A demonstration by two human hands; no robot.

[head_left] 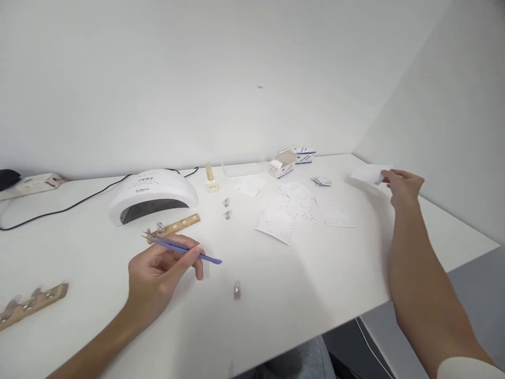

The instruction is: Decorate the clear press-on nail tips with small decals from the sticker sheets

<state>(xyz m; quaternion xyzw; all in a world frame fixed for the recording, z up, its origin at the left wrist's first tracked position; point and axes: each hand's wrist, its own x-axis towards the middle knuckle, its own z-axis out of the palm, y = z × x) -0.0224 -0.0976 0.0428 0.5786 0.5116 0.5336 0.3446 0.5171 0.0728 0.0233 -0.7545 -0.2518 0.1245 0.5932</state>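
Note:
Between the thumb and fingers of my left hand (161, 271) is a pair of purple tweezers (177, 247), its tips pointing left over a wooden nail holder strip (179, 225). My right hand (400, 184), at the far right, pinches a white sheet (370, 172) by its right end, lifted off the table. A pinkish false nail with a white star (237, 290) lies on the table right of my left hand. Two small false nails on stands (226, 202) are farther back. Several sticker sheets (276, 218) overlap in the middle right.
A white nail lamp (153, 195) with a black cable stands at the back left, beside a polish bottle (212, 178). Behind the sheets are an opened small box (283, 163) and foil packets (321, 181). Another wooden strip with nails (35, 305) lies front left.

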